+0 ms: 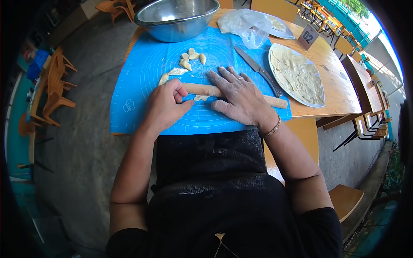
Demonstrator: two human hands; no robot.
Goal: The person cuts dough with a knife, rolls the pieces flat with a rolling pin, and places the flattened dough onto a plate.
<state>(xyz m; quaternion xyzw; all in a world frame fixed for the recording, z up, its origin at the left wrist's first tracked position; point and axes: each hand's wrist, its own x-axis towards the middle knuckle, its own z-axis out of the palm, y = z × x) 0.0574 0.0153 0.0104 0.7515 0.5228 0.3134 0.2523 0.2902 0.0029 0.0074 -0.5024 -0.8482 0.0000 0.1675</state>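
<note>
Rolling pin on blue mat, near side of wooden bench, lying crosswise under both hands. Right hand: palm down flat on pin, fingers spread over it, not clenched, floury. Left hand: fingers curled at pin's left end; can't tell if it grips the pin or dough, contact hidden. 1 thin dough scrap just on near side of pin, between the 2 hands. Small cut dough pieces scattered beyond pin, floury patch beside them. Knife on mat, right of pieces, blade pointing away. Plate at right, covered with flattened dough sheets. Steel bowl at mat's far left; clear plastic bag at far right, in front of 2nd plate. Sign reads 02.
</note>
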